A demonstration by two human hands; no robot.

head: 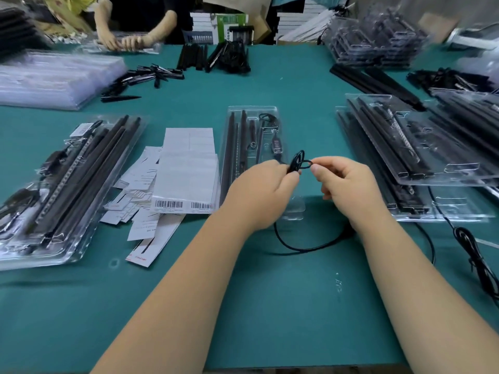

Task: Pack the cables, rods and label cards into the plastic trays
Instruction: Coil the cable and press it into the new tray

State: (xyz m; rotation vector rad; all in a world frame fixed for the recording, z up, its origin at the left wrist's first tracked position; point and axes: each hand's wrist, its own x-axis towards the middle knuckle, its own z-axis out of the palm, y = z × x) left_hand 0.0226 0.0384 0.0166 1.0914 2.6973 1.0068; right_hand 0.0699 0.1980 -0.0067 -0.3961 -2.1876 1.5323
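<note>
"What were the hands doing?"

"Both pinched one black cable (300, 163) just above the open tray (249, 147): the left hand (263, 193) held the coiled bundle, the right hand (344, 182) a loop. The cable's tail trailed on the green mat (270, 306)."

"How to do it well?"

"Keep the coils small and tight, I judged, so they fit the tray's pocket beside the rods (235, 141)."

"And the room?"

"Label cards (186, 168) lay left, filled trays (405, 147) right; another person (129, 36) worked across the table."
</note>
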